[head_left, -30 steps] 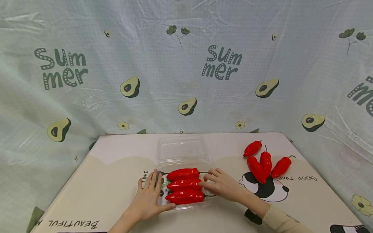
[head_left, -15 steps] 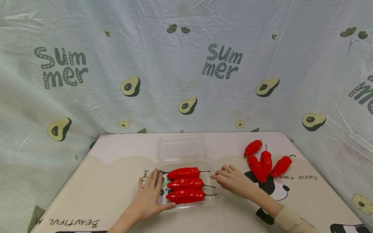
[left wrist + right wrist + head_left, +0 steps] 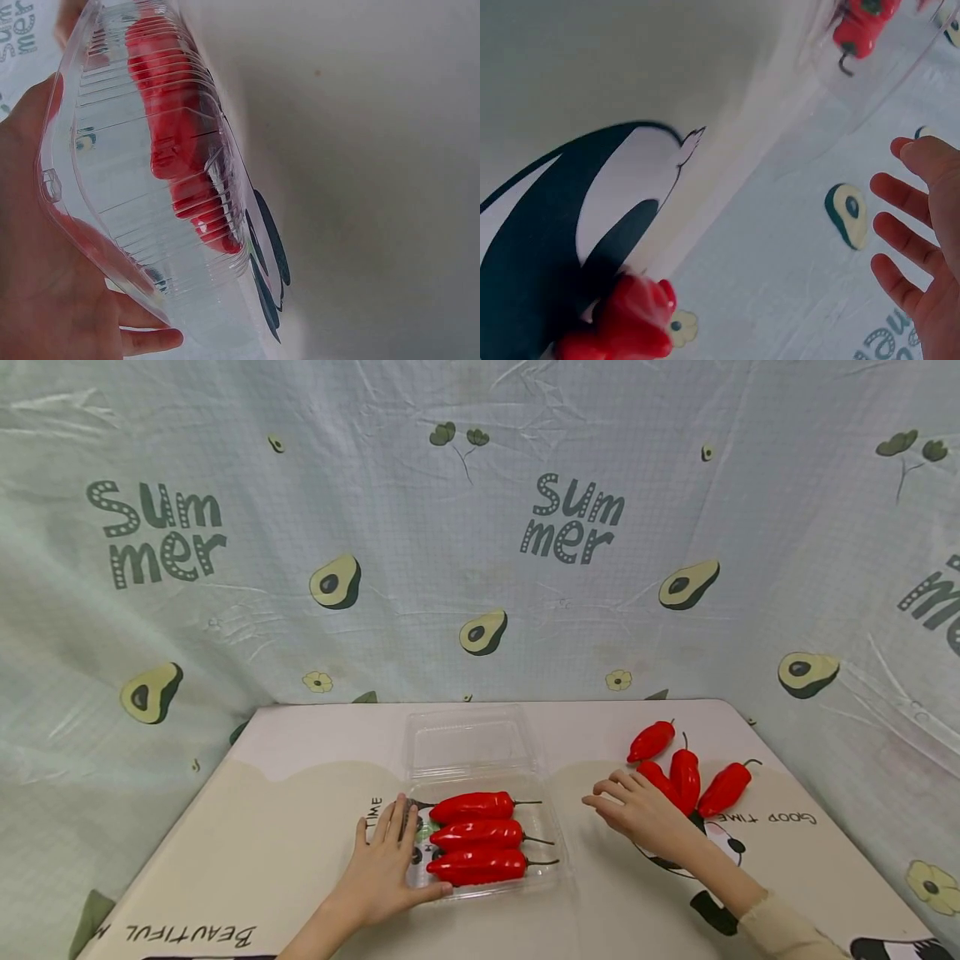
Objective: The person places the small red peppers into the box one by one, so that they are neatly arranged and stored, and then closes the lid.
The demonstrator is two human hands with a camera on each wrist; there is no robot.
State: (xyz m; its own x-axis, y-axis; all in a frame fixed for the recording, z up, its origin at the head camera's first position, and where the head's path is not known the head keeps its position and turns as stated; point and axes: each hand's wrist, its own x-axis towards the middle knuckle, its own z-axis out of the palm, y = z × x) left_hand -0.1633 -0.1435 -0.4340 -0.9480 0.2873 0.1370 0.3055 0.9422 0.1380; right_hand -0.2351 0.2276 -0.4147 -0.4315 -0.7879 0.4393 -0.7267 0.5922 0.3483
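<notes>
Three red chili peppers [image 3: 477, 834] lie side by side in a clear plastic box [image 3: 551, 827], their stems pointing right. My left hand [image 3: 378, 868] rests on the box's left rim, fingers straight and spread, thumb along the near edge; the left wrist view shows the ribbed box wall [image 3: 112, 172] beside the palm. My right hand [image 3: 637, 814] hovers between the box and a loose group of red chili peppers [image 3: 684, 777] on the right, partly covering one. Nothing is in its fingers, which look loosely bent in the right wrist view.
The box's hinged clear lid [image 3: 468, 742] lies folded back on the table behind it. Printed cartoon figures and lettering mark the tabletop [image 3: 262, 843]. A hanging sheet [image 3: 420, 527] with avocado prints encloses the table at the back and sides.
My right hand has left the middle pepper in the box and moved right, towards the loose peppers. The left hand and the box have stayed in place.
</notes>
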